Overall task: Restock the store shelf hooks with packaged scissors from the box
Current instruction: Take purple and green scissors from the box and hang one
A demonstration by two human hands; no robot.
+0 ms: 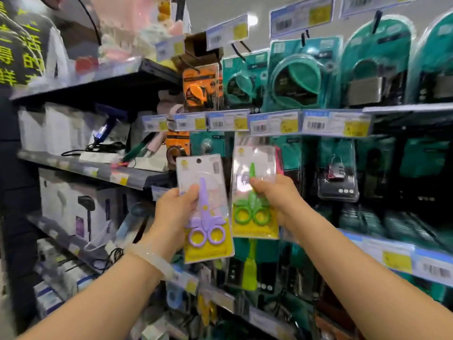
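Purple scissors pack (207, 209) at centre frame, long axis near upright with a slight lean, blade tip up, twin ring handles down; flat clear blister over a pale card with a yellow lower band and a round hang hole at the top. Pinched at its left edge by the left hand (175, 212), thumb curled across the front over the blade, fingers behind; forearm rising from the lower left, pale bangle (153, 262) round the wrist.

Green scissors pack (255, 192) just right of it, the two packs close but apart; same upright axis, green tip up, rings down, same glossy plastic and yellow base. Top end up against the price tag strip (259, 122); whether on a hook cannot be told. Gripped at its right edge by the right hand (274, 196), thumb and fingertips curled onto the front, forearm entering from the lower right.

Behind, upper right: teal blister packs (294, 77) hanging from black hooks, rounded shapes inside. Orange packs (201, 87) left of those. Lower right of centre: a combination padlock in a clear pack (337, 177). Left side: grey shelves (73, 165) with white boxes and cables, much blurred.
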